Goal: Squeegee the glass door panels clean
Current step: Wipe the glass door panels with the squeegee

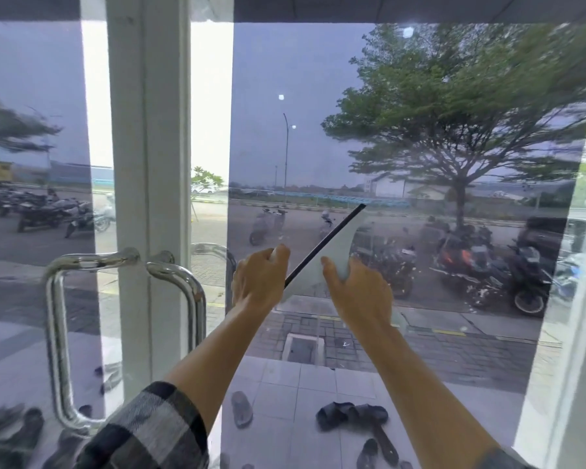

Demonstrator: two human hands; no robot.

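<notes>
A white squeegee (332,247) with a black rubber blade lies tilted against the right glass door panel (420,147), its blade running from lower left up to upper right. My right hand (356,292) grips the squeegee's body from the lower right. My left hand (259,282) is curled at the blade's lower left end, its fingertips on a white edge there. Both forearms reach up from the bottom of the view. The left glass panel (31,147) stands beyond the white door frame (149,147).
Chrome pull handles (58,316) are mounted on both sides of the frame at hand height. Through the glass I see tiled steps with scattered sandals (352,416), parked motorcycles and a tree. A white frame edge (575,333) bounds the right panel.
</notes>
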